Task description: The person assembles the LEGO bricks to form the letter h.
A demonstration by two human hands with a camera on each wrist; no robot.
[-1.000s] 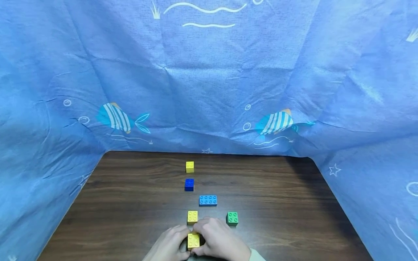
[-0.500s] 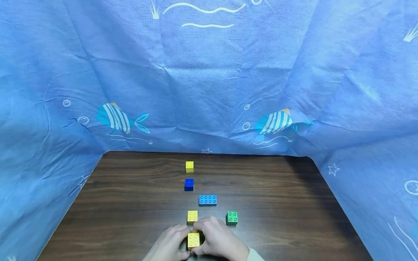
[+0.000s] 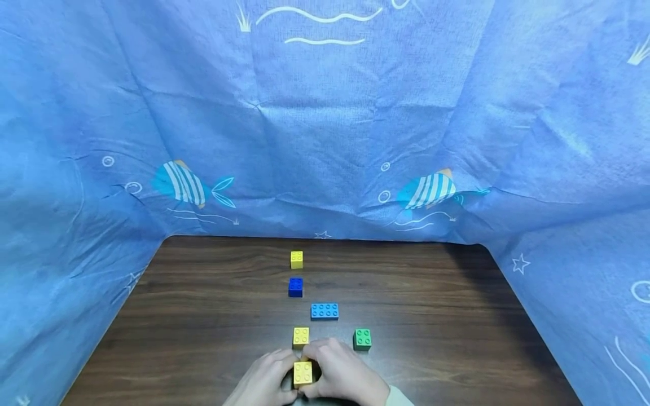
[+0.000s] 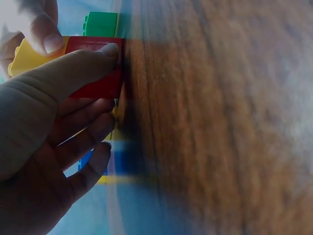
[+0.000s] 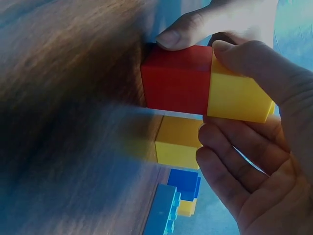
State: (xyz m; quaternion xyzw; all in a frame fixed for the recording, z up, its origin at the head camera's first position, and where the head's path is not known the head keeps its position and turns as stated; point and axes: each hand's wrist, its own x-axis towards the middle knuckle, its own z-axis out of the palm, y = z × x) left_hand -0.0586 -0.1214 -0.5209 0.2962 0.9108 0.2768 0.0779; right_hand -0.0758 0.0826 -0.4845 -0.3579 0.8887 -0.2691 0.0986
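Pinching from both sides, the left hand (image 3: 264,379) and right hand (image 3: 342,375) each have their grip clenched on a yellow brick (image 3: 303,373) seated on a red brick (image 5: 177,79), the pair standing on the desk (image 3: 203,316) at its near edge. Just beyond the fingertips sits a second yellow brick (image 3: 301,336), with a green brick (image 3: 362,339) off to the right hand's far side. Farther out lie a light blue long brick (image 3: 324,311), a dark blue brick (image 3: 295,287) and a far yellow brick (image 3: 297,259).
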